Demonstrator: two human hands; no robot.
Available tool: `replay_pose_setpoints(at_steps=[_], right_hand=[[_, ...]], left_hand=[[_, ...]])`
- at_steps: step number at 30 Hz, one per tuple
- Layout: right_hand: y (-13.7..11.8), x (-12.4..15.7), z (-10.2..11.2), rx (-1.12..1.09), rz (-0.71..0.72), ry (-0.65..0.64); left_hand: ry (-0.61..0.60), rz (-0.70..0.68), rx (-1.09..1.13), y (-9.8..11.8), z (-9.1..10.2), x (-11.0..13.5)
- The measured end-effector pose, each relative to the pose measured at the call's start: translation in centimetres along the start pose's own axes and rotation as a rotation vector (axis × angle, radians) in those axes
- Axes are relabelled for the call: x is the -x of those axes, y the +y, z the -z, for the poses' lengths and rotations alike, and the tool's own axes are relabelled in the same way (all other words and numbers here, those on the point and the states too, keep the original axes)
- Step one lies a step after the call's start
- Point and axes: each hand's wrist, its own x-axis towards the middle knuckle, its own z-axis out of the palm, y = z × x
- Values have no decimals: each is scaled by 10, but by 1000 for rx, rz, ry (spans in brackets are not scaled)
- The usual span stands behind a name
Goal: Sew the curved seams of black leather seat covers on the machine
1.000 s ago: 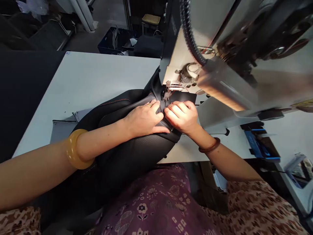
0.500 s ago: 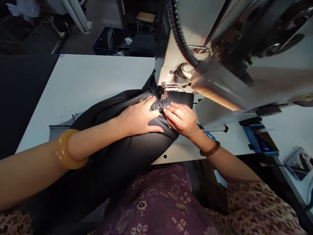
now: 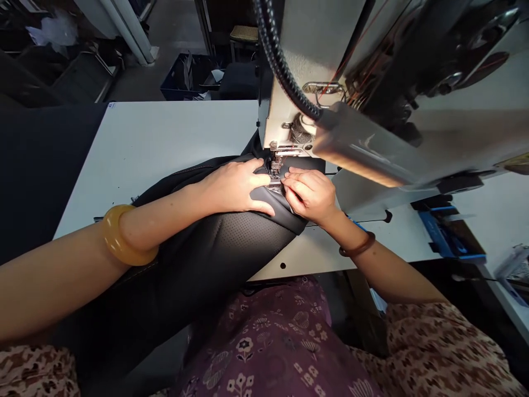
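A black perforated leather cover [image 3: 231,237] with fine stitching lies bunched on the table and runs under the presser foot [image 3: 275,162] of an industrial sewing machine [image 3: 306,66]. My left hand [image 3: 235,187] presses flat on the leather just left of the foot, with a yellow bangle [image 3: 124,234] on that wrist. On the right of the foot, my right hand [image 3: 309,193] holds a folded leather edge with its fingertips close to the needle area. A brown bead bracelet [image 3: 357,245] circles that wrist. The needle itself is hidden.
The white sewing table [image 3: 165,143] spreads behind the leather. Blue-handled scissors [image 3: 355,223] lie under the machine arm, and a blue tool holder [image 3: 450,242] sits at the right. A dark crate [image 3: 182,77] and a stool [image 3: 243,33] stand on the floor beyond.
The view has shifted and tilted slightly. My right fingers have moved closer to the presser foot, and my left hand has closed in on the seam, with the leather fold now lying flatter.
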Motion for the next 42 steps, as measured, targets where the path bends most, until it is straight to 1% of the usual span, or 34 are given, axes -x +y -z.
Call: replay_pose_setpoints(at_steps=[5, 9, 14, 18, 21, 24, 28, 32, 37, 40, 42], right_hand=[[1, -2, -3, 13, -11, 10], [3, -3, -5, 3, -8, 36], [4, -3, -7, 37, 46, 52], [4, -4, -8, 145, 145, 138], [2, -5, -8, 195, 176, 186], [1, -5, -8, 199, 137, 151], [0, -6, -8, 198, 78, 114], [0, -6, -9, 198, 61, 111], [-1, -4, -11, 208, 58, 163], [-1, -4, -11, 191, 39, 128], [-2, -4, -11, 187, 39, 126]], left_hand=[[25, -5, -39, -5, -2, -2], [12, -14, -44, -7, -1, -4], [5, 10, -16, -6, -1, -2], [-49, 48, 67, -8, 0, -1], [-104, 54, 130, -10, 4, 0], [-110, 39, 153, -10, 7, 1], [-112, 50, 126, -10, 6, 2], [-101, 52, 81, -9, 5, 2], [-96, 44, 72, -9, 5, 2], [-104, 41, 73, -9, 5, 1], [-105, 39, 71, -8, 5, 1]])
